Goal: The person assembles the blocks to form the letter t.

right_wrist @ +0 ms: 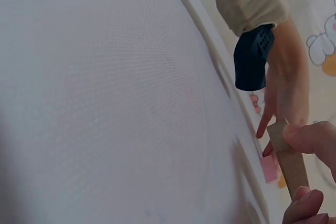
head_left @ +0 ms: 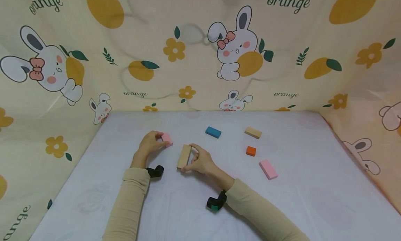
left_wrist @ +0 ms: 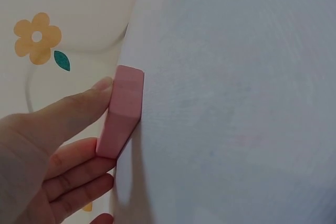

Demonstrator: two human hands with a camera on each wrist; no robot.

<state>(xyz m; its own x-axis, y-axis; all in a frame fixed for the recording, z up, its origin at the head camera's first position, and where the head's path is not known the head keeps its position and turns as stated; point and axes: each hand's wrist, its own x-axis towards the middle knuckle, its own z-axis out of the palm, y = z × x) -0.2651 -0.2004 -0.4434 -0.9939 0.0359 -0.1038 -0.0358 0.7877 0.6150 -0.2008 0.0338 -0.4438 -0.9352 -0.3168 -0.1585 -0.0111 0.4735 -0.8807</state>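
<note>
My left hand [head_left: 151,142] pinches a pink block [head_left: 167,139] between thumb and fingers at the left part of the table. In the left wrist view the same pink block [left_wrist: 123,111] stands against the white surface, thumb on one end and fingertips at the other. A little nearer and to the right, my right hand [head_left: 201,161] grips a long natural-wood block [head_left: 184,156] by its two ends. The right wrist view shows this wooden block [right_wrist: 290,158] between thumb and fingers, with the left hand and pink block behind it.
A blue block [head_left: 213,132] lies at the back middle of the white table [head_left: 175,206]. To its right are another wooden block [head_left: 253,132], a small orange block [head_left: 251,150] and a second pink block [head_left: 268,169]. A printed cloth [head_left: 194,67] hangs around the table.
</note>
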